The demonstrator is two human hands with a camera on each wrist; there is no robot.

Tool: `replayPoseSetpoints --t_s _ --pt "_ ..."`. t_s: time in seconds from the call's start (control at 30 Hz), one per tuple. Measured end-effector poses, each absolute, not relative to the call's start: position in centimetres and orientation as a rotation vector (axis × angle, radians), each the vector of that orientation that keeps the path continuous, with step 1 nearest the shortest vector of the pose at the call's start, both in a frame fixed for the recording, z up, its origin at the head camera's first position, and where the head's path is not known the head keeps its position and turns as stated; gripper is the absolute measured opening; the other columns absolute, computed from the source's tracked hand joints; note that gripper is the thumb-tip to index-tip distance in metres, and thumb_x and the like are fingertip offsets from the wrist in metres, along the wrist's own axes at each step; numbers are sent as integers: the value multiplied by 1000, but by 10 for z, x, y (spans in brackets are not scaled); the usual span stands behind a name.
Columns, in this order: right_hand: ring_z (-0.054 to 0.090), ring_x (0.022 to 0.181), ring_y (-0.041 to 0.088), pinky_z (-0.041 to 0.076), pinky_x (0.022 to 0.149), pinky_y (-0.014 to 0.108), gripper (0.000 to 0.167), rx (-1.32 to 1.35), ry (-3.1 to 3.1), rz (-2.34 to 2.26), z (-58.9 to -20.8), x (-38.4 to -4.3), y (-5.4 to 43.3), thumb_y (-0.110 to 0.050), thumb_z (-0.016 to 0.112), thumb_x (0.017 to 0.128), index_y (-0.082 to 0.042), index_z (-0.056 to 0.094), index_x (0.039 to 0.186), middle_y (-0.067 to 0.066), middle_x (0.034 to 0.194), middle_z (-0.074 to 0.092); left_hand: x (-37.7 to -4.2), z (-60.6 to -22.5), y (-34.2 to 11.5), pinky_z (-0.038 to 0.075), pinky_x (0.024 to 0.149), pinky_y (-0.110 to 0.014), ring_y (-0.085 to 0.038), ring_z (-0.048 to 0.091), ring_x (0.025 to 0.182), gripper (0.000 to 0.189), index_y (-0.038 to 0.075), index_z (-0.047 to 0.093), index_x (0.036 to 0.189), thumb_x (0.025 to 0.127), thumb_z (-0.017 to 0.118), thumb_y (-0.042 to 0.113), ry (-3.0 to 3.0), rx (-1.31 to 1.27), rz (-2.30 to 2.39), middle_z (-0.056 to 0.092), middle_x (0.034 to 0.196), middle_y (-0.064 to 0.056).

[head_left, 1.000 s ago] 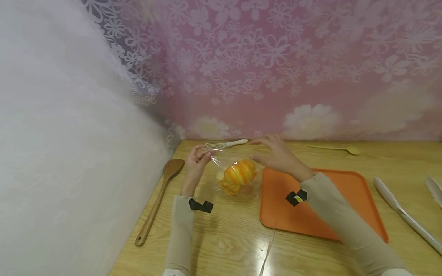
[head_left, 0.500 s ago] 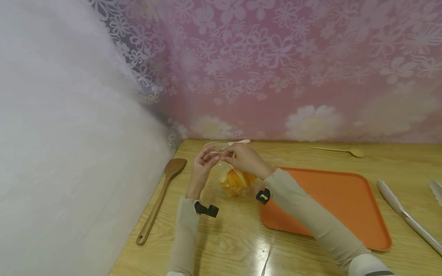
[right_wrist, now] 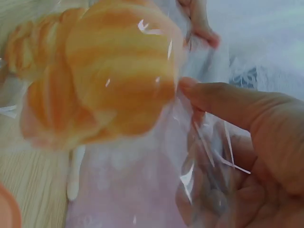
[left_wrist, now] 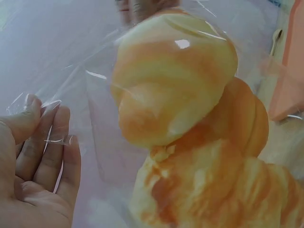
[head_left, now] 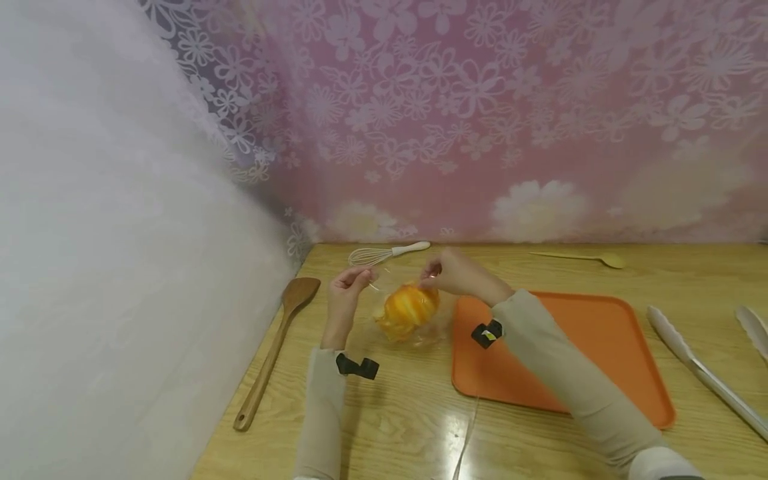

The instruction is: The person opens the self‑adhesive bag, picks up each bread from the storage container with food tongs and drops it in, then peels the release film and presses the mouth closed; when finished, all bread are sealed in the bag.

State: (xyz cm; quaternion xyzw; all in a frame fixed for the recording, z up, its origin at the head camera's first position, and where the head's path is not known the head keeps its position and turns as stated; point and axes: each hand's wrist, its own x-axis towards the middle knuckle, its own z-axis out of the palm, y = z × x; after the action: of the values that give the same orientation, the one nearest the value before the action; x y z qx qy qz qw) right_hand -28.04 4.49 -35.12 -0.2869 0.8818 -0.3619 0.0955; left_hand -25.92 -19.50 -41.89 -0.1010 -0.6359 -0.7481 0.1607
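Note:
A clear plastic bag (left_wrist: 97, 137) holds several bread pieces (head_left: 411, 307), golden with pale stripes, one of them rough and flaky in the left wrist view. My left hand (head_left: 347, 293) pinches the bag's upper left edge between thumb and fingers. On the other side, my right hand (head_left: 459, 273) grips the upper right edge, its thumb (right_wrist: 216, 97) lying against the film beside a bread piece. Film stretches between both hands, above the wooden table (head_left: 396, 413). Through the plastic, the fingers of my right hand show behind it in the right wrist view.
An orange tray (head_left: 570, 353) lies to the right, under my right forearm. Beyond it are metal tongs (head_left: 696, 367) and a yellow spoon (head_left: 609, 260). A whisk (head_left: 390, 253) lies behind the bag by the wall. At left rests a wooden spatula (head_left: 279, 353).
My right hand, apart from the left at first, moved in to meet it at the bag's edge. It has since drawn back right, pinching the film. The left hand stays nearly in place.

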Motion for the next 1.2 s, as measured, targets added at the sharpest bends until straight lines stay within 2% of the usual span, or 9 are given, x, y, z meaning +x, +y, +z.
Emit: replayPoseSetpoints --t_s 0.13,0.3,0.4,0.6,0.7,0.83,0.93,1.07,1.2 --pt "61 77 17 51 69 30 11 -809 2654 -1033 -357 -281 67 -17 72 89 -6 73 89 6 86 71 -260 -422 -198 56 81 -18 -1 69 78 28 25 74 83 95 61 3 -1799 -281 -2134 73 79 14" --pt "63 82 18 53 71 32 18 -844 2704 -1000 -369 -281 84 -22 71 90 -6 74 98 8 95 72 -261 -424 -198 56 86 -21 -2 68 83 28 28 72 85 97 59 6 -1816 -347 -2147 72 83 14" --pt "65 84 19 54 72 34 24 -823 2704 -1026 -376 -280 90 -24 69 92 -5 73 106 10 102 73 -260 -424 -198 57 84 -20 -3 68 82 26 26 72 85 97 59 7 -1799 -343 -2144 72 84 13" --pt "68 93 23 57 81 40 23 -725 2681 -1165 -389 -274 101 -26 67 94 -9 73 109 9 106 73 -258 -424 -199 55 75 -17 -4 68 79 23 24 73 87 98 59 11 -1795 -324 -2191 73 84 12" --pt "67 100 25 56 86 43 24 -714 2650 -1239 -394 -272 106 -27 65 95 -11 73 111 9 109 72 -258 -426 -200 56 76 -20 -6 69 81 17 13 74 92 98 60 19 -1764 -348 -2231 74 86 9" --pt "67 102 28 57 86 43 23 -728 2613 -1354 -400 -271 110 -24 64 95 -11 72 113 11 111 71 -257 -426 -202 58 78 -23 -9 70 82 28 -7 69 101 99 57 18 -1755 -375 -2251 75 89 6" --pt "70 98 24 59 84 37 24 -705 2548 -1471 -403 -269 111 -21 63 96 -8 70 116 14 112 69 -254 -422 -202 58 77 -22 -8 70 81 23 -5 69 103 100 54 13 -1792 -367 -2244 76 88 7" --pt "72 85 13 60 79 31 31 -645 2423 -1629 -405 -266 112 -18 62 97 0 65 122 22 113 64 -249 -418 -204 59 74 -21 -7 71 81 21 0 70 104 99 57 16 -1854 -342 -2205 76 88 8" --pt "72 77 12 61 75 33 36 -602 2328 -1741 -408 -265 109 -15 62 97 5 60 127 25 110 61 -247 -413 -207 60 71 -22 -7 70 78 29 -11 61 114 99 57 13 -1913 -312 -2179 75 87 8"
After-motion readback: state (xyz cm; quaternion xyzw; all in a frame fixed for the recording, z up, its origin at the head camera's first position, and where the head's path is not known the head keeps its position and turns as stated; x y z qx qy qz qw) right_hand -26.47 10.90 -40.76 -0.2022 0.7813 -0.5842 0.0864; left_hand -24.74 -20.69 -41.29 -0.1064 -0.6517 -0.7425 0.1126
